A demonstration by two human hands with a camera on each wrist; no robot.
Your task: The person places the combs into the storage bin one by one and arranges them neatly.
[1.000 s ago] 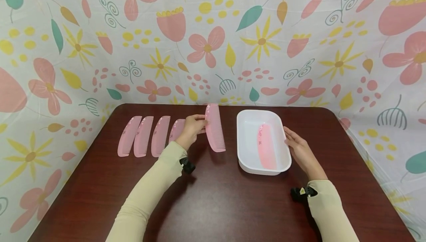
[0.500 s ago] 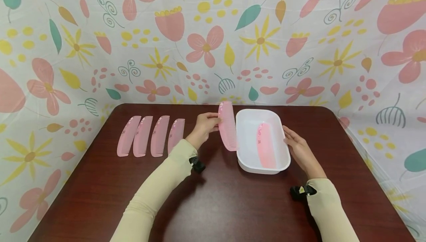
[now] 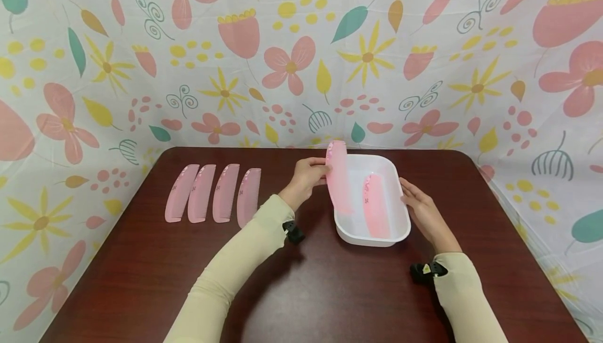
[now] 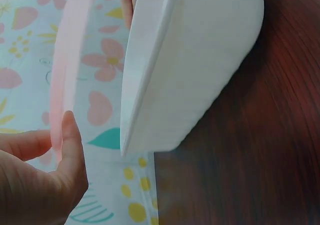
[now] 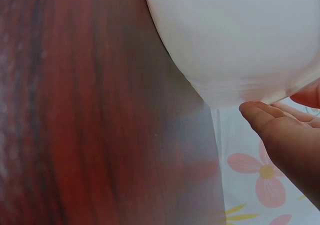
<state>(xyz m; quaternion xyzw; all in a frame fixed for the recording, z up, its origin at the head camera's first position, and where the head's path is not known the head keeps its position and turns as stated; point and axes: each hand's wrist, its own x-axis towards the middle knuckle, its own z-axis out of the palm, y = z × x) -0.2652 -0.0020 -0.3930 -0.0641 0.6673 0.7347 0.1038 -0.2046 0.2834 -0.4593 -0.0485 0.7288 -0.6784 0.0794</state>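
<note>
Between thumb and fingers, my left hand point(image 3: 308, 176) pinches a pale pink comb point(image 3: 338, 180) by its spine. The comb is tilted, its top leaning toward the back, and it overlaps the left rim of a white plastic tray point(image 3: 348, 235) in the head view. The left wrist view shows the pinched comb point(image 4: 70, 60) raised beside the tray wall. A second pink comb point(image 3: 375, 207) lies inside the tray. My right hand point(image 3: 426, 214) holds the tray's right rim; in the right wrist view its fingertips meet the outer wall point(image 5: 235, 45) near the rim.
Several pink combs lie in a row at left on the dark brown table point(image 3: 301, 301), the nearest one a comb point(image 3: 248, 196) beside my left forearm. A floral cloth point(image 3: 292, 29) hangs behind the table's back edge. A black wrist camera point(image 3: 426, 273) is strapped to my right wrist.
My left hand has carried the pinched comb rightward, from the table's middle to the tray's left rim. My right hand has stayed at the tray's right side.
</note>
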